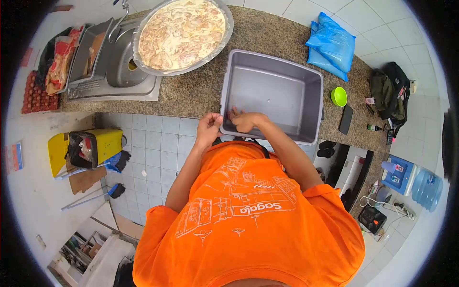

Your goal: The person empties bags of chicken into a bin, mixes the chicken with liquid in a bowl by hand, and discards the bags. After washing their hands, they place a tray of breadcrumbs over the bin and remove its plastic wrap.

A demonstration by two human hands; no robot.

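Head view: grey rectangular tub (279, 91), rounded corners.

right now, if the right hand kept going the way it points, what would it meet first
Most likely the side wall of the grey tub. The right hand sits inside it, fingers aimed at the near corner by that wall. Depth is hard to judge here.

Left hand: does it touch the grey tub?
Touching. The head view shows the left hand closed over the near corner rim of the grey tub.
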